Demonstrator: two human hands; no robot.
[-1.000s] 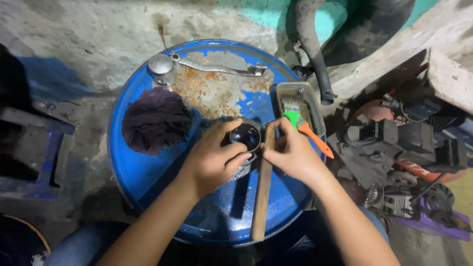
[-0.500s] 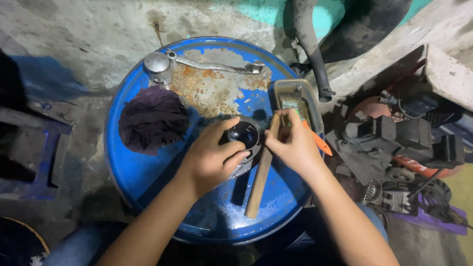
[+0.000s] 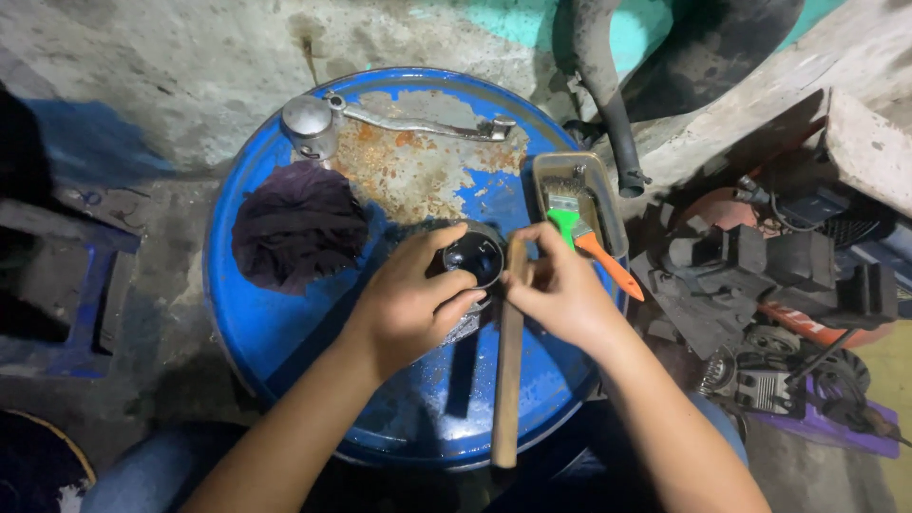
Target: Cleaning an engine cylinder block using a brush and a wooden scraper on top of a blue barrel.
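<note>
My left hand (image 3: 410,302) wraps around a dark round cup-shaped metal part (image 3: 473,256) standing on the lid of a blue drum (image 3: 275,332). My right hand (image 3: 562,287) holds the upper end of a long wooden handle (image 3: 507,380) right beside that part. The handle runs down toward me over the drum lid. Whatever head the handle carries is hidden behind my fingers.
On the drum lie a dark purple rag (image 3: 298,224), a metal lever with a round cap (image 3: 313,123) and a grey tray (image 3: 608,204) holding a green-and-orange brush (image 3: 587,237). Engine parts and scrap (image 3: 760,285) crowd the floor at right; a black pipe (image 3: 608,104) hangs behind.
The wooden handle has swung from slanted to nearly upright in view. My right hand has shifted slightly closer to the round part. My left hand keeps its grip.
</note>
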